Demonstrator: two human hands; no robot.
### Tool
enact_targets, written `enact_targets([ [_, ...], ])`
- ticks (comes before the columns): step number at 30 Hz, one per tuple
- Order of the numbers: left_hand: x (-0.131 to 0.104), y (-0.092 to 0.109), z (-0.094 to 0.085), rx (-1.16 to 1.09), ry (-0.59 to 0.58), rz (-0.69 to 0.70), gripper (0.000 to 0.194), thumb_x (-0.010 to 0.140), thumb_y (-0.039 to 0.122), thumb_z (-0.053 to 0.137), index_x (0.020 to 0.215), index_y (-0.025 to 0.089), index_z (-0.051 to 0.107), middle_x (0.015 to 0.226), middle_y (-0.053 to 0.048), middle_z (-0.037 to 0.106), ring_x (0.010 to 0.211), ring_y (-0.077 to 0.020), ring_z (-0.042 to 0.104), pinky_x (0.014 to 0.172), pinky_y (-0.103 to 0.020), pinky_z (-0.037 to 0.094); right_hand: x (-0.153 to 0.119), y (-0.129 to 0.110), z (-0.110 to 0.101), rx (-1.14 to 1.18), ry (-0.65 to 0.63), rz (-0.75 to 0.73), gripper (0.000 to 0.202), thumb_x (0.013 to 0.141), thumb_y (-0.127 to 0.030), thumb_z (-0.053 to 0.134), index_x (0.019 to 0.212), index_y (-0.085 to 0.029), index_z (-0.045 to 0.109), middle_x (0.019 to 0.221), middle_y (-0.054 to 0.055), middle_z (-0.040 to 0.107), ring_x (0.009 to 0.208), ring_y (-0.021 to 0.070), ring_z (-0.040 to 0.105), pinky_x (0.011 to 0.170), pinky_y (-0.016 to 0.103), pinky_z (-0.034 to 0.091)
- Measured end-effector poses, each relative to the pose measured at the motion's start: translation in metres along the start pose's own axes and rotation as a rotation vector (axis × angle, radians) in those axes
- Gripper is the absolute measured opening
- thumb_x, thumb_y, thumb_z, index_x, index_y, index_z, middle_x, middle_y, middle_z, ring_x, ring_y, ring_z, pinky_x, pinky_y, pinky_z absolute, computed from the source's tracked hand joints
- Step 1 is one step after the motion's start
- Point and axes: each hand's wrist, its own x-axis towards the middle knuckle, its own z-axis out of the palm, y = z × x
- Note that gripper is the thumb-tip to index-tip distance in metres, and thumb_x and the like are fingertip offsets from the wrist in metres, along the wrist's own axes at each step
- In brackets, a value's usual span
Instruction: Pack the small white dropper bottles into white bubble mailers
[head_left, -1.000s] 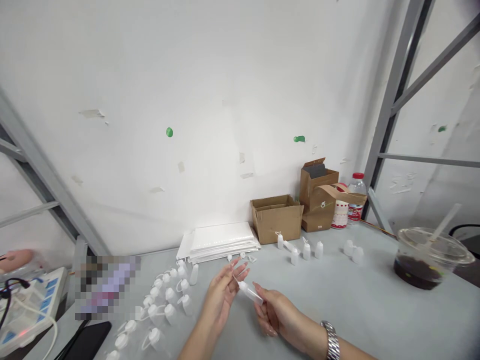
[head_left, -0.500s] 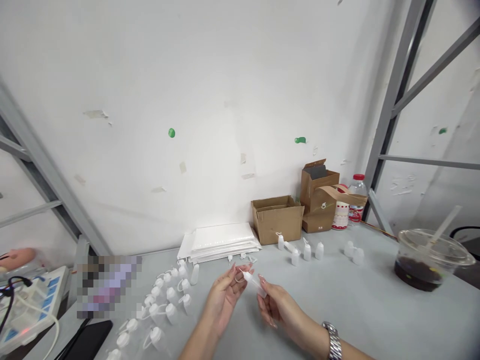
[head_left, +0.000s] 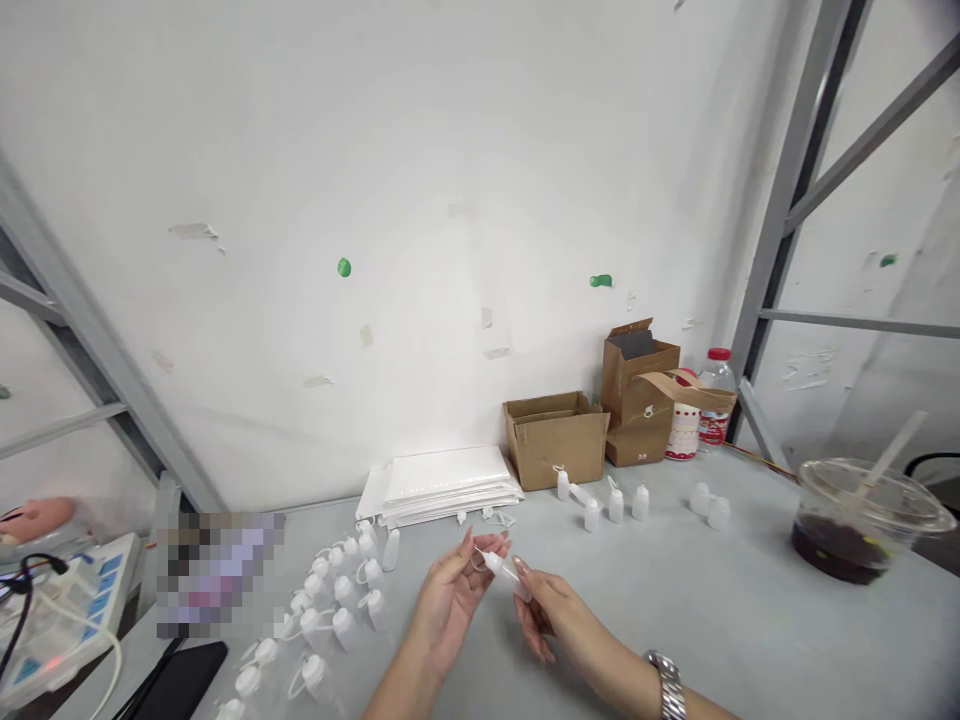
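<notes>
A small white squeeze bottle with a pointed nozzle cap is held slanted above the table, its tip toward the upper left. My right hand grips the bottle's body, thumb on top, covering part of the base. At the nozzle end, my left hand curls its fingers around the cap and its thin strap, palm turned up. Left of my hands, several similar capped bottles stand in rows. Loose caps lie behind my hands, and an uncapped-looking bottle leans near the rows.
A stack of white packets lies against the wall beside an open cardboard box. More bottles stand before the box. A brown paper bag, a cup of dark drink, a black phone and a power strip surround the workspace.
My right hand has shifted slightly left along the bottle, covering more of its body. The bottle and my left hand are almost where they were.
</notes>
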Motion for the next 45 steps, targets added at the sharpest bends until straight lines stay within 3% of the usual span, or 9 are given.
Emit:
enact_targets([
  [14, 0.002, -0.003, -0.001, 0.015, 0.015, 0.030, 0.020, 0.072, 0.030, 0.066, 0.078, 0.011, 0.069, 0.093, -0.011, 0.071, 0.094, -0.0211, 0.063, 0.090, -0.030, 0.042, 0.001, 0.001, -0.002, 0.092, 0.014, 0.077, 0.060, 0.067, -0.076, 0.037, 0.054, -0.018, 0.044, 0.034, -0.005, 0.043, 0.030, 0.0054, 0.034, 0.034, 0.020, 0.022],
  [21, 0.002, -0.004, -0.003, 0.040, 0.008, 0.026, 0.023, 0.071, 0.032, 0.066, 0.079, 0.011, 0.069, 0.095, -0.012, 0.070, 0.095, -0.0220, 0.062, 0.091, -0.031, 0.041, 0.006, 0.010, -0.004, 0.092, 0.006, 0.070, 0.060, 0.070, -0.075, 0.034, 0.055, -0.018, 0.045, 0.035, -0.004, 0.044, 0.030, 0.0057, 0.036, 0.033, 0.020, 0.022],
  [29, 0.002, -0.005, -0.001, 0.240, 0.049, 0.107, 0.033, 0.064, 0.040, 0.069, 0.077, 0.010, 0.071, 0.091, -0.015, 0.071, 0.095, -0.0273, 0.062, 0.092, -0.037, 0.039, 0.005, 0.010, -0.003, -0.049, 0.074, 0.055, 0.060, 0.069, -0.075, 0.035, 0.052, -0.019, 0.043, 0.035, -0.005, 0.040, 0.030, 0.0058, 0.033, 0.034, 0.021, 0.024],
  [35, 0.002, -0.007, 0.002, 0.262, 0.026, 0.076, 0.036, 0.058, 0.043, 0.073, 0.073, 0.011, 0.071, 0.089, -0.016, 0.071, 0.095, -0.0293, 0.062, 0.095, -0.040, 0.037, 0.002, 0.010, -0.004, -0.099, 0.079, 0.028, 0.058, 0.074, -0.072, 0.031, 0.053, -0.019, 0.042, 0.035, -0.005, 0.038, 0.033, 0.0064, 0.032, 0.036, 0.021, 0.024],
  [41, -0.001, -0.002, 0.002, 0.338, -0.042, 0.047, 0.034, 0.063, 0.042, 0.069, 0.078, 0.011, 0.072, 0.097, -0.017, 0.069, 0.098, -0.0303, 0.061, 0.095, -0.041, 0.037, 0.004, 0.018, -0.005, -0.070, 0.022, 0.001, 0.057, 0.075, -0.070, 0.032, 0.056, -0.018, 0.043, 0.039, -0.005, 0.040, 0.034, 0.0065, 0.033, 0.037, 0.021, 0.024],
  [45, -0.004, 0.003, 0.005, 0.403, -0.019, 0.100, 0.034, 0.066, 0.042, 0.067, 0.081, 0.013, 0.072, 0.102, -0.016, 0.067, 0.105, -0.0305, 0.056, 0.098, -0.042, 0.034, -0.001, 0.009, -0.006, -0.145, -0.070, -0.049, 0.046, 0.079, -0.061, 0.040, 0.076, -0.016, 0.050, 0.050, -0.003, 0.050, 0.044, 0.0098, 0.045, 0.048, 0.023, 0.036],
])
